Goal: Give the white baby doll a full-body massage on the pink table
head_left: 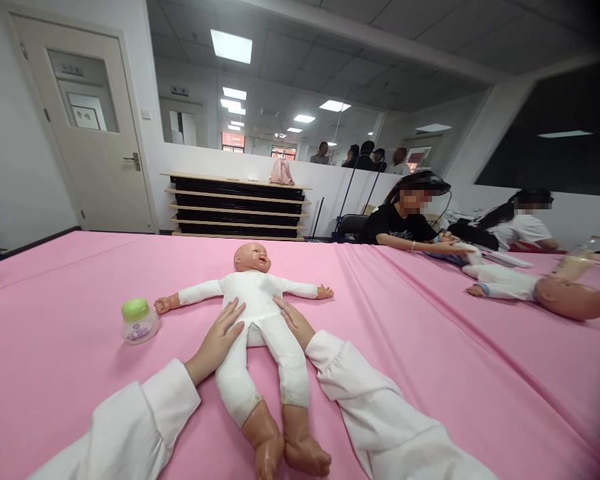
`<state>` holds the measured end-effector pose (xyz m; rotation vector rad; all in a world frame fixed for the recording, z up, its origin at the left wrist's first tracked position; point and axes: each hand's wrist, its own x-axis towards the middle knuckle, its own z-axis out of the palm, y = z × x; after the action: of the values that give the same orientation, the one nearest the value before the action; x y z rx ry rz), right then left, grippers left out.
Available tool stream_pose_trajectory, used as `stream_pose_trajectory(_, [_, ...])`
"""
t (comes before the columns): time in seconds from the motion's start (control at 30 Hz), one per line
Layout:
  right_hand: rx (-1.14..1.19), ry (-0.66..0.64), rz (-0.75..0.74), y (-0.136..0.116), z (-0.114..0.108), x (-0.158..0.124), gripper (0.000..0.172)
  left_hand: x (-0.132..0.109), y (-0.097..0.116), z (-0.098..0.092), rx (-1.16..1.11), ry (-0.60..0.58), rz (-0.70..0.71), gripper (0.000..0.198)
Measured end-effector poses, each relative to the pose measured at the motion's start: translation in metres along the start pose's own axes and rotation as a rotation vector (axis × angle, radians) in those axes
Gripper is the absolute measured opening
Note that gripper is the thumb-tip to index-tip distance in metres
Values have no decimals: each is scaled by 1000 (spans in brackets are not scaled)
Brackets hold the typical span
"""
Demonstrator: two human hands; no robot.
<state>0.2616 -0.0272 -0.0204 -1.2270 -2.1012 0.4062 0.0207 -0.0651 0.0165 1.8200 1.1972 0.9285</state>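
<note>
A baby doll [253, 293] with a white cloth body lies on its back on the pink tablecloth [180, 273], head away from me, arms spread and feet toward me. My left hand [219, 339] rests along the left side of its waist and hip, fingers stretched out. Against the right side of the waist lies my right hand [294, 321], also with straight fingers; part of it is hidden by the angle. Both hands touch the doll without gripping it. Beside the doll's left-hand arm stands a small clear jar with a green lid [138, 320].
To the right, a person in black [405, 220] handles a second doll [520, 287], and a bottle [577, 260] stands by its head. Another person in white [523, 230] sits beyond. A shelf stack [237, 207] with a pink backpack [281, 172] stands behind the table.
</note>
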Motion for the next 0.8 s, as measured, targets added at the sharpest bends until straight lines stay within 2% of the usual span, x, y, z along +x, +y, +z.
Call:
stream_pose_trajectory(0.13, [-19, -10, -2, -2, -1, -2, 92, 0, 1, 3, -67, 40, -31, 50])
stream_pose_trajectory(0.43, [-19, 24, 12, -4, -1, -2, 92, -1, 1, 3, -110, 46, -24, 50])
stream_pose_trajectory(0.8, [9, 29, 22, -8, -3, -2, 98, 0, -1, 3, -81, 52, -21, 48])
